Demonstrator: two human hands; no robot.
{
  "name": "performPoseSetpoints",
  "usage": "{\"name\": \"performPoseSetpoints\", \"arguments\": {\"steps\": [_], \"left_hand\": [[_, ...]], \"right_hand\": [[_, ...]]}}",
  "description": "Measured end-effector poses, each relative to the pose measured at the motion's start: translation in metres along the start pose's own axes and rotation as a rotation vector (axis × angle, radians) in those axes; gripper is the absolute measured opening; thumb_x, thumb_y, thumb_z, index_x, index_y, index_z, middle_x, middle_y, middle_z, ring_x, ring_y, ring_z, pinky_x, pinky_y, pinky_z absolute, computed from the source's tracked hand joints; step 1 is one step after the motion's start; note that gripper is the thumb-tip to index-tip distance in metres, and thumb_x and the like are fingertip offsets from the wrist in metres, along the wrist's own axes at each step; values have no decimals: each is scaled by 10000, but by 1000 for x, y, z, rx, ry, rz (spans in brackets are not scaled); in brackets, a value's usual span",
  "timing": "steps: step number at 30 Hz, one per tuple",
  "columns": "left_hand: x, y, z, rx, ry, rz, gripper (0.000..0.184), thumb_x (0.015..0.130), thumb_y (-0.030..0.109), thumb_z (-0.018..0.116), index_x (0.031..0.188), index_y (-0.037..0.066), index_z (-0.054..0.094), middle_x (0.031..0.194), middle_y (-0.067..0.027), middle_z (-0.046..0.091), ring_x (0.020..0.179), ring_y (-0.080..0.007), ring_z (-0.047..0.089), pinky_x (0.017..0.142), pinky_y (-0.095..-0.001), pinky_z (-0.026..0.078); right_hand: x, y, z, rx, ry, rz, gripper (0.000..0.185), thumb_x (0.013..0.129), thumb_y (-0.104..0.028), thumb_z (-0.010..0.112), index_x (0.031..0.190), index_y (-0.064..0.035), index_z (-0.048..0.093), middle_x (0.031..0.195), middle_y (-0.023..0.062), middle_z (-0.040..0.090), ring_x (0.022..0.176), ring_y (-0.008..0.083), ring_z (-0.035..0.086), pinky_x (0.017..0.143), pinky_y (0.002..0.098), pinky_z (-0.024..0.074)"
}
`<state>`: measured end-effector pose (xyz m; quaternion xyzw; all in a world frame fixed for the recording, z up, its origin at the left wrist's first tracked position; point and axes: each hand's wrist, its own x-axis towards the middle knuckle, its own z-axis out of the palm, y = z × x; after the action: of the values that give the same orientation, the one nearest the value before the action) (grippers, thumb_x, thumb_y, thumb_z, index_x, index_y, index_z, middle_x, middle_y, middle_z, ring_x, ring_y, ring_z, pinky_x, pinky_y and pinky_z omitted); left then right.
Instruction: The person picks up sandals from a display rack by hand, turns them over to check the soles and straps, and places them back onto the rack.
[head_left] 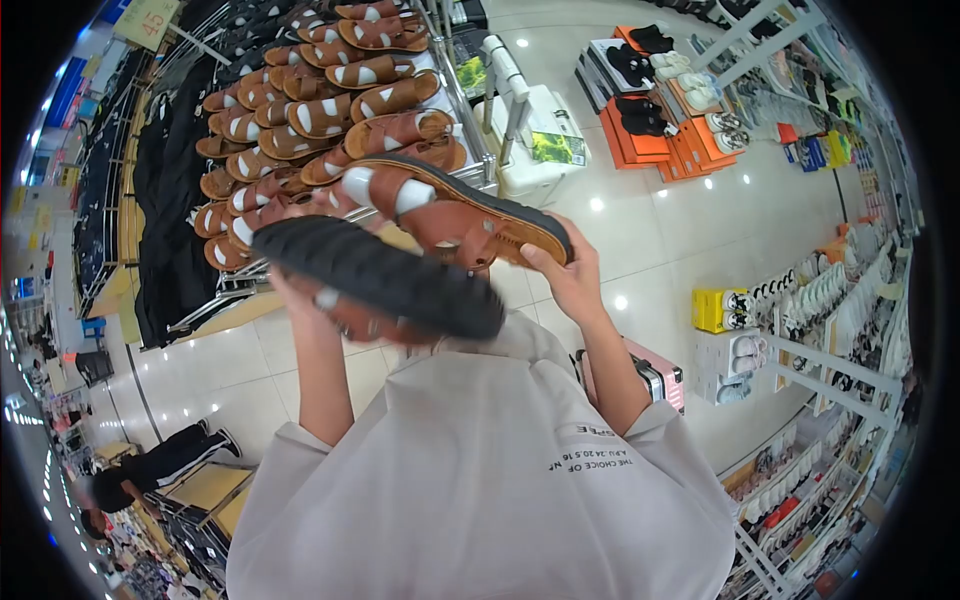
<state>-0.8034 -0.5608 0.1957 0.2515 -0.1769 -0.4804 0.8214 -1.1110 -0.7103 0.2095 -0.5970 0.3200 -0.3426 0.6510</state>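
My right hand (570,275) grips the heel end of a brown sandal (440,215), its brown insole and straps facing me and white stuffing under the toe straps. A second sandal (375,275) is tilted with its black ridged sole toward me, slightly blurred, and overlaps the first one's lower edge. My left hand (295,290) is at that second sandal's left end, its fingers largely hidden behind the sole. Just beyond both lie rows of similar brown sandals (320,115) on a display rack.
A white suitcase (545,130) stands beyond the rack's right side. Orange shoe boxes (640,145) are stacked at upper right, a yellow box (708,310) and shoe shelves at right. A pink suitcase (655,372) is near my right elbow. Another person (150,470) is at lower left.
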Motion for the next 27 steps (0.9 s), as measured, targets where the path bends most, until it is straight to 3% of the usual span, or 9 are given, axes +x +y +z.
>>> {"name": "performPoseSetpoints", "arguments": {"steps": [1,2,4,7,10,15,20,23,27], "left_hand": [[-16,-5,14,10,277,-27,342,988,216,421,1267,54,533,1377,-147,524,1282,-298,491,1074,-494,408],[-12,-10,52,234,778,-95,396,990,215,392,1336,52,495,1378,-132,532,1284,-296,492,1086,-504,390],[-34,-24,-17,163,427,-82,417,967,179,416,1365,70,474,1379,-84,531,1280,-256,485,1096,-535,347],[-54,-17,-49,322,623,-218,418,956,185,444,1362,86,464,1347,-70,538,1254,-220,494,1080,-605,317],[-64,-4,-76,340,577,-244,409,963,261,475,1337,97,467,1319,-74,536,1251,-255,469,1052,-639,337],[-63,34,-118,309,671,-318,442,983,270,490,1371,71,417,1357,-97,506,1209,-293,511,978,-556,435],[-57,81,-185,248,680,-320,566,1019,451,372,1466,106,343,1450,-88,431,1298,-325,430,1058,-549,367],[-47,118,-217,180,625,-215,562,1024,471,349,1447,103,383,1466,-102,419,1299,-319,451,1095,-576,331],[-28,164,-223,247,660,-298,550,1032,471,372,1442,105,377,1361,-115,500,1264,-294,485,1019,-466,478]], "right_hand": [[4,18,1,81,-42,95,341,901,-44,661,1218,41,569,1136,104,654,1061,168,610,935,317,489],[9,34,4,161,-84,190,359,909,-66,674,1232,45,565,1141,87,649,1061,143,601,930,306,488],[11,51,19,275,-144,323,364,913,-74,667,1237,49,557,1143,91,646,1029,137,613,912,295,509],[17,84,40,309,-230,394,372,916,-109,662,1239,37,548,1123,92,644,956,146,643,754,308,598],[32,92,61,346,-327,594,375,910,-151,668,1228,18,560,1099,85,647,895,158,662,603,302,611],[89,95,104,155,-582,698,484,876,-238,714,1266,4,559,1066,82,667,833,139,659,538,262,577],[154,91,175,52,-785,694,522,860,-263,729,1269,14,561,1052,80,669,807,136,651,526,250,558],[187,94,221,7,-861,694,524,860,-264,726,1274,11,560,1043,80,667,788,132,643,513,235,537],[212,113,284,-29,-1005,758,438,863,-245,723,1201,2,595,911,37,653,710,107,616,492,237,503]]}}
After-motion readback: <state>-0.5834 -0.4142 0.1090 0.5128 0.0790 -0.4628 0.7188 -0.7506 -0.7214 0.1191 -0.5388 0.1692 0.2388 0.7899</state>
